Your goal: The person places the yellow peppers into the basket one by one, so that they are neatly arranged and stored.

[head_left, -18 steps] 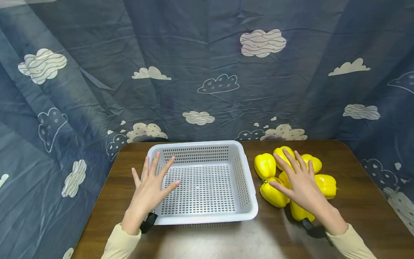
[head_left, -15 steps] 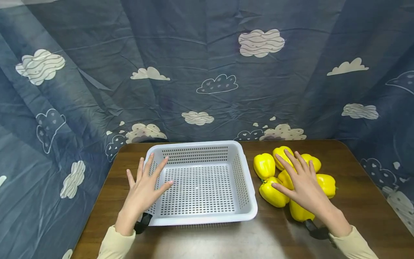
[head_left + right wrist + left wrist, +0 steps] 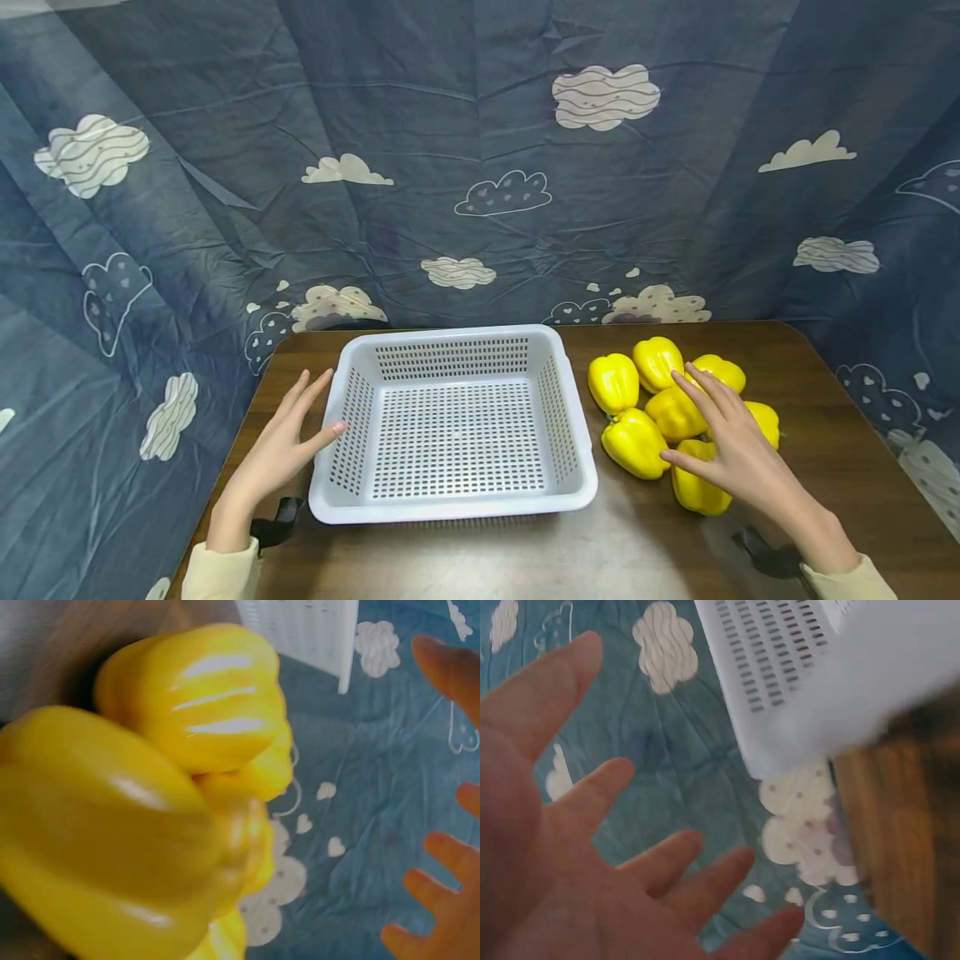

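Note:
A light grey plastic basket [image 3: 453, 505] with slotted walls stands on the table, and its inside shows bare. Just off its left rim is my left hand [image 3: 272, 450], fingers spread, with nothing in its grasp; the left wrist view shows those fingers [image 3: 592, 795] apart from the basket wall [image 3: 769, 667]. To the basket's right lies a group of several yellow bell peppers [image 3: 633, 446]. My right hand [image 3: 738, 454] hovers over the right side of the group, fingers loosely extended, partly hiding one pepper [image 3: 763, 423]. In the right wrist view, a large pepper [image 3: 105, 832] sits nearest the camera.
The brown wooden table [image 3: 480, 558] bears everything. A dark blue curtain [image 3: 480, 125] with cloud prints hangs right behind it and along both sides. Dark straps [image 3: 277, 521] sit at both wrists.
My left hand has moved left and down, from over the basket to outside its left rim. My right hand has shifted right and toward me, uncovering more peppers. The basket and peppers stay put.

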`<state>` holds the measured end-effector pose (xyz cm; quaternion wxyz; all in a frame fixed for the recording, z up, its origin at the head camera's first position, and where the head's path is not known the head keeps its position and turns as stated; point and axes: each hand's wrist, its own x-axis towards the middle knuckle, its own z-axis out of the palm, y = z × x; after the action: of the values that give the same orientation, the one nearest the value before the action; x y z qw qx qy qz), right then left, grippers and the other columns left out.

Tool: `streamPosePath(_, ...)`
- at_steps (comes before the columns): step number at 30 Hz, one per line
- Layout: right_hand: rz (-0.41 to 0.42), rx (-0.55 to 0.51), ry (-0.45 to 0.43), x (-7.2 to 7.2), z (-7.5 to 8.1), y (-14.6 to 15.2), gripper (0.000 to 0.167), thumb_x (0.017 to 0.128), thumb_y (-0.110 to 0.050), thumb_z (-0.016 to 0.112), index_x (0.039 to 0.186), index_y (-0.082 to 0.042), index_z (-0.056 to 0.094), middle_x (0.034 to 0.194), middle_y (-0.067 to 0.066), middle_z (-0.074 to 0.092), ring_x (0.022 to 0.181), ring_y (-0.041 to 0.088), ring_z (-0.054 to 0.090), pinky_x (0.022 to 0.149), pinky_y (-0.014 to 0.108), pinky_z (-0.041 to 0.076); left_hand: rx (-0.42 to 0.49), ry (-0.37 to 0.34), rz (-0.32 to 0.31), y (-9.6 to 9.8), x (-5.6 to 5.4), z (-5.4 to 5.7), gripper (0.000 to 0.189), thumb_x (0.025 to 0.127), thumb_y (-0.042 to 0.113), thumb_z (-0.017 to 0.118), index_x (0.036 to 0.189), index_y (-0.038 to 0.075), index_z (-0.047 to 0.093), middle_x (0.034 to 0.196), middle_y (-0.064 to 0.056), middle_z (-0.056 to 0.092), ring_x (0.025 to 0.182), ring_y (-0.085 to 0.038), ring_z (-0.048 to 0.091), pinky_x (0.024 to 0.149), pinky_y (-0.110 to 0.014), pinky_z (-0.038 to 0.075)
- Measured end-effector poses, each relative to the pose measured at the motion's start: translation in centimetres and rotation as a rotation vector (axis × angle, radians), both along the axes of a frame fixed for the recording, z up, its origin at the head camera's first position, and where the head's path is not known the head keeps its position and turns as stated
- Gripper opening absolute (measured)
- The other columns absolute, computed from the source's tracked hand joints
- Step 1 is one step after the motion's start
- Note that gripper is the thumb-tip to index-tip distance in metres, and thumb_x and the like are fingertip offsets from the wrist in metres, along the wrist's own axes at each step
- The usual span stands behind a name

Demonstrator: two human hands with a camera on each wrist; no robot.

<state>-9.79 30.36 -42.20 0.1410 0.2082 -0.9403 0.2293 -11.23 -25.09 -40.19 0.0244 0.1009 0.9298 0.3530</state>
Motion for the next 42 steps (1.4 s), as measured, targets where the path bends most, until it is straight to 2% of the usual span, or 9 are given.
streamPosePath(2, 0.011, -0.021, 0.011, 0.3, -0.4, 0.4, 0.106, 0.064, -0.027, 0.088, 0.15, -0.011, 0.028, 0.152, 0.015, 0.026, 0.134, 0.039, 0.026, 0.1, 0.065, 0.022, 0.037, -0.005, -0.012, -0.7, 0.0, -0.6, 0.076, 0.092, 0.033, 0.062, 0.154, 0.021, 0.02, 0.156, -0.022, 0.007, 0.136, -0.052, 0.012, 0.092, -0.074, 0.022)
streamPosePath(7, 0.012, -0.07, 0.0, 1.2, -1.7, 1.3, 0.11, 0.06, -0.021, 0.089, 0.15, -0.01, 0.027, 0.149, 0.016, 0.032, 0.129, 0.035, 0.031, 0.109, 0.041, 0.02, 0.198, -0.055, -0.021, -1.9, -0.2, -2.1, 0.076, 0.092, 0.026, 0.064, 0.153, 0.016, 0.019, 0.156, -0.019, 0.013, 0.134, -0.049, 0.023, 0.098, -0.065, 0.028)
streamPosePath(10, 0.003, -0.083, -0.04, 1.8, -2.5, 1.8, 0.111, 0.061, -0.02, 0.089, 0.151, -0.012, 0.025, 0.148, 0.015, 0.032, 0.13, 0.033, 0.03, 0.11, 0.037, 0.019, 0.306, -0.099, -0.022, -2.4, -0.3, -2.9, 0.076, 0.093, 0.021, 0.063, 0.154, 0.016, 0.018, 0.156, -0.016, 0.015, 0.133, -0.049, 0.027, 0.1, -0.059, 0.03)
streamPosePath(16, 0.013, -0.101, -0.002, 2.5, -4.0, 2.7, 0.112, 0.053, -0.019, 0.092, 0.147, -0.005, 0.032, 0.143, 0.015, 0.039, 0.132, 0.0, 0.021, 0.101, 0.01, 0.01, 0.472, -0.163, -0.056, -3.1, -0.7, -4.3, 0.074, 0.095, 0.012, 0.058, 0.154, 0.012, 0.014, 0.156, -0.019, 0.01, 0.135, -0.047, 0.024, 0.094, -0.037, 0.043)
streamPosePath(20, 0.008, -0.108, 0.002, 2.8, -4.9, 3.3, 0.111, 0.051, -0.02, 0.093, 0.145, -0.003, 0.034, 0.14, 0.014, 0.041, 0.129, -0.008, 0.017, 0.099, 0.008, 0.01, 0.544, -0.194, -0.087, -3.4, -0.9, -5.4, 0.073, 0.095, 0.008, 0.057, 0.154, 0.01, 0.014, 0.156, -0.02, 0.007, 0.135, -0.041, 0.027, 0.088, -0.025, 0.044)
streamPosePath(25, -0.018, -0.112, -0.037, 3.1, -5.9, 3.9, 0.111, 0.054, -0.022, 0.092, 0.146, -0.005, 0.033, 0.137, 0.017, 0.041, 0.13, -0.006, 0.016, 0.099, 0.009, 0.007, 0.608, -0.209, -0.128, -3.6, -1.0, -6.4, 0.071, 0.095, 0.005, 0.055, 0.153, 0.01, 0.014, 0.155, -0.022, 0.01, 0.126, -0.008, 0.044, 0.088, -0.025, 0.045)
streamPosePath(27, -0.019, -0.112, -0.039, 3.1, -6.3, 4.1, 0.11, 0.053, -0.022, 0.092, 0.145, -0.004, 0.034, 0.135, 0.019, 0.042, 0.13, -0.006, 0.016, 0.099, 0.01, 0.007, 0.633, -0.21, -0.148, -3.6, -1.2, -6.7, 0.071, 0.095, 0.004, 0.054, 0.153, 0.009, 0.014, 0.155, -0.023, 0.01, 0.12, -0.001, 0.047, 0.088, -0.025, 0.046)
streamPosePath(36, 0.003, -0.1, -0.008, 3.1, -7.9, 4.8, 0.108, 0.049, -0.024, 0.093, 0.14, 0.0, 0.04, 0.131, 0.017, 0.044, 0.129, -0.004, 0.018, 0.101, 0.011, 0.006, 0.711, -0.247, -0.168, -3.0, -1.8, -7.4, 0.068, 0.096, 0.005, 0.051, 0.154, 0.011, 0.014, 0.155, -0.023, 0.009, 0.122, -0.003, 0.046, 0.09, -0.025, 0.045)
streamPosePath(42, -0.012, -0.112, -0.049, 3.4, -8.4, 4.9, 0.107, 0.052, -0.023, 0.093, 0.141, -0.002, 0.038, 0.133, 0.019, 0.041, 0.131, 0.0, 0.017, 0.103, 0.018, 0.006, 0.756, -0.269, -0.149, -2.5, -2.2, -7.8, 0.068, 0.096, 0.005, 0.05, 0.154, 0.015, 0.016, 0.156, -0.02, 0.007, 0.126, -0.006, 0.04, 0.091, -0.027, 0.044)
